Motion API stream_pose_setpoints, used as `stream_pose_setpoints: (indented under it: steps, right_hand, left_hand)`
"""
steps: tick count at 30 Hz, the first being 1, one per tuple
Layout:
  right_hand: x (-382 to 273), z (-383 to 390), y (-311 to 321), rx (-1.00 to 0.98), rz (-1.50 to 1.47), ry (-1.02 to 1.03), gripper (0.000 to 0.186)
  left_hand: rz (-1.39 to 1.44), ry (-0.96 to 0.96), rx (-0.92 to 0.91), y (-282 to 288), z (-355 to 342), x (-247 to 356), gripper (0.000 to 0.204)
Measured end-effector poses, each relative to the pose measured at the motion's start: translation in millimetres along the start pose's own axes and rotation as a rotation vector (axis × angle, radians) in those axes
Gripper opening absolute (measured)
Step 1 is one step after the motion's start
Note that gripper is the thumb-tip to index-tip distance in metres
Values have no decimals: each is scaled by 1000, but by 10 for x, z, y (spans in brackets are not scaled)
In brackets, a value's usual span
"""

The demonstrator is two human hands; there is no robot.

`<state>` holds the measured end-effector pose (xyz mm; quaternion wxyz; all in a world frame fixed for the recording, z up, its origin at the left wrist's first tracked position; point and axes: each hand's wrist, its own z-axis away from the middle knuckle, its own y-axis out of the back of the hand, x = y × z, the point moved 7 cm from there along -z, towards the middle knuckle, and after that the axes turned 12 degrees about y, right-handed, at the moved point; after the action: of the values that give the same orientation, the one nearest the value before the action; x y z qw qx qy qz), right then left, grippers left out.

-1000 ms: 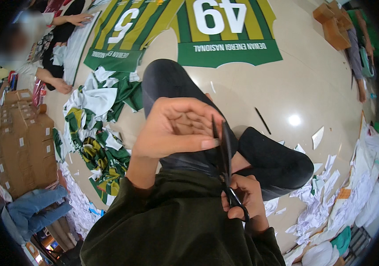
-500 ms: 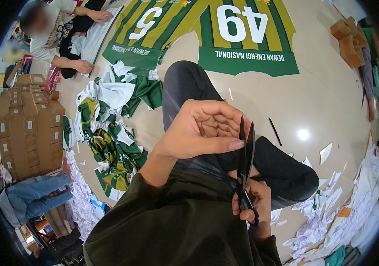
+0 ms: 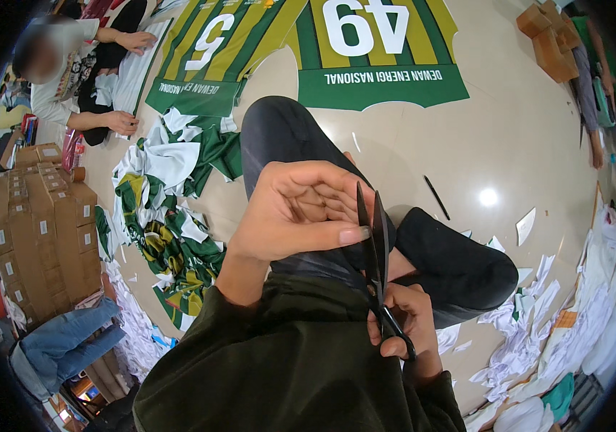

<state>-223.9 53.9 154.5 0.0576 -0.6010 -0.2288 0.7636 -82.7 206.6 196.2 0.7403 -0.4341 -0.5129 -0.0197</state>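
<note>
Black scissors [image 3: 378,266] point upward over my lap, their blades slightly parted. My right hand [image 3: 407,320] grips their handles, fingers in the loops. Beside the blades is my left hand [image 3: 301,212], palm side showing, its fingers loosely curved and apart from the thumb. Its thumb tip and fingertips reach the blades; whether they press on them I cannot tell. No cloth shows between the blades. Beyond my knees lie a green and yellow striped jersey panel [image 3: 376,61] with a white number and a second similar panel [image 3: 211,54] to its left.
Green, white and yellow fabric scraps [image 3: 171,209] are heaped at my left. A thin black pen-like stick [image 3: 436,196] lies right of my knees. White offcuts [image 3: 531,317] spread at the right. Cardboard boxes [image 3: 45,237] stand far left. Another person's hand [image 3: 121,122] rests on white material.
My view has shifted, so the floor and panels appear farther left and slightly higher. Both hands and the scissors keep nearly the same pose toward each other.
</note>
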Motion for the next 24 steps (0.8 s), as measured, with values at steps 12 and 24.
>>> stream_pose_setpoints:
  steps: [12,24]
  right_hand:
    - [-21,15,22,-120,2,100,53]
    - [-57,29,67,-112,41,156,46]
  left_hand:
    - [-68,-11,45,-19,-5,-8,35]
    - [-94,8,12,-116,-24,9,37]
